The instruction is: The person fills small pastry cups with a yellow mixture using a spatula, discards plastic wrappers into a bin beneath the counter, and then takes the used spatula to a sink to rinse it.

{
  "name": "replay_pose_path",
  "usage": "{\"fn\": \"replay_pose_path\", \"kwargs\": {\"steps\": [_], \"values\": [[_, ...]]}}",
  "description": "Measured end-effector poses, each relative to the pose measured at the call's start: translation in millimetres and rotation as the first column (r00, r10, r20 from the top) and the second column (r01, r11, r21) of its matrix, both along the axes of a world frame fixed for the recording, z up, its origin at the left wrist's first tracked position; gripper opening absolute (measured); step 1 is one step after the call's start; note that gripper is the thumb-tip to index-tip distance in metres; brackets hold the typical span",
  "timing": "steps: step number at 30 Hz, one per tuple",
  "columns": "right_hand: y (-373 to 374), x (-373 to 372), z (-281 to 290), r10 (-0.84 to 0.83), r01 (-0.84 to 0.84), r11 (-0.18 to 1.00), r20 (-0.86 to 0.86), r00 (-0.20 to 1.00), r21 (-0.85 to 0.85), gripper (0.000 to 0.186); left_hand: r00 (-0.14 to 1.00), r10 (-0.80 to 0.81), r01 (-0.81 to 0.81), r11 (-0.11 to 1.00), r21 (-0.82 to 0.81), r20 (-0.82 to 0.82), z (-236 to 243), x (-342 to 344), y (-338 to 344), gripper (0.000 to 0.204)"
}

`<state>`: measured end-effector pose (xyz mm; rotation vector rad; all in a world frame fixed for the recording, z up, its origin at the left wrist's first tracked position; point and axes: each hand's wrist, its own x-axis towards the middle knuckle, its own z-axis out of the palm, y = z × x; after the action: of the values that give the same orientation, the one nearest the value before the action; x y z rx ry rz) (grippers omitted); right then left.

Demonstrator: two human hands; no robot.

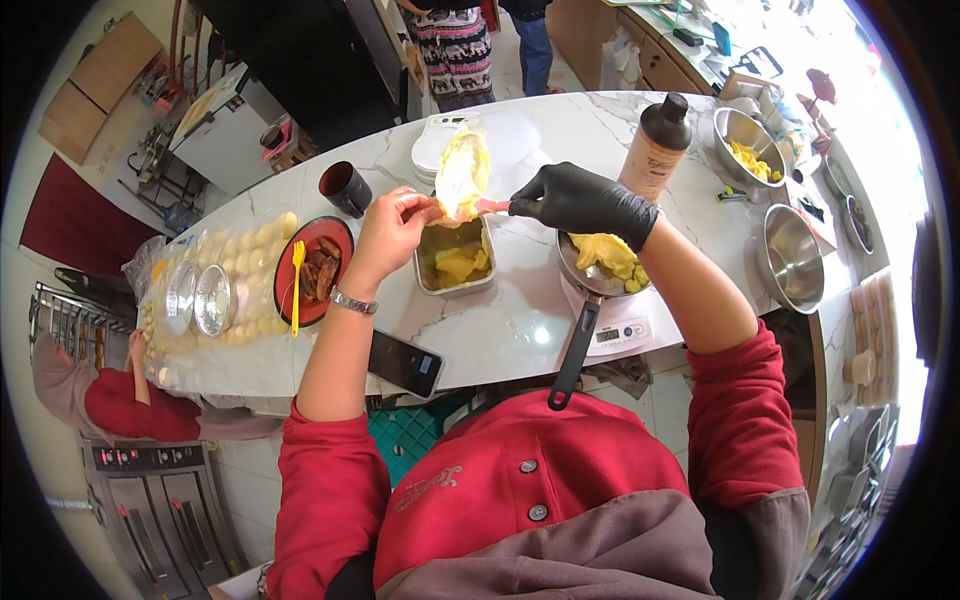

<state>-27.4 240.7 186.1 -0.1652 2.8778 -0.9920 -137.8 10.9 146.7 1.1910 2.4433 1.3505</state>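
Observation:
My left hand [393, 232], bare, is closed in a pinch at the lower edge of a pale piece smeared with yellow paste [463, 172]; its exact kind I cannot make out. My right hand [590, 203], in a black glove, pinches the end of a narrow pink strip [490, 207] that reaches toward the smeared piece. Beneath them stands a square metal tin [458, 289] with yellow paste [456, 265] inside. Below my right wrist, a pan with a black handle [574, 350] sits on a white kitchen scale [622, 335], holding yellow dough-like paste [605, 253].
To the left are a dark cup [345, 190], a red plate [338, 235] with brown pieces, a yellow fork [297, 285] and rows of pale dough balls [250, 245]. A phone [405, 362] lies near the edge. A bottle [657, 150] and metal bowls [792, 260] stand right.

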Motion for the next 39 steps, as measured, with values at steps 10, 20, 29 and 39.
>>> {"fn": "replay_pose_path", "kwargs": {"steps": [10,20,29,39], "values": [[5,4,-2,-0.052,0.101,0.97,0.217,0.975,-0.222,0.028,0.953,-0.013,-0.099,0.931,0.352,0.302,-18,8,-5,0.012],[-2,8,6,-0.082,0.088,0.995,0.103,0.991,-0.054,0.027,0.962,-0.027,0.047,0.997,0.067,-0.27,-2,8,-9,0.01],[-7,13,6,-0.047,0.048,0.992,-0.017,0.999,0.117,0.027,0.986,-0.083,0.05,0.975,0.215,0.146,-23,-3,-8,0.006],[-9,13,-4,-0.021,0.022,0.995,-0.01,1.0,0.102,0.026,0.965,-0.107,0.046,0.968,0.248,0.24,-25,-9,-8,0.008]]}}
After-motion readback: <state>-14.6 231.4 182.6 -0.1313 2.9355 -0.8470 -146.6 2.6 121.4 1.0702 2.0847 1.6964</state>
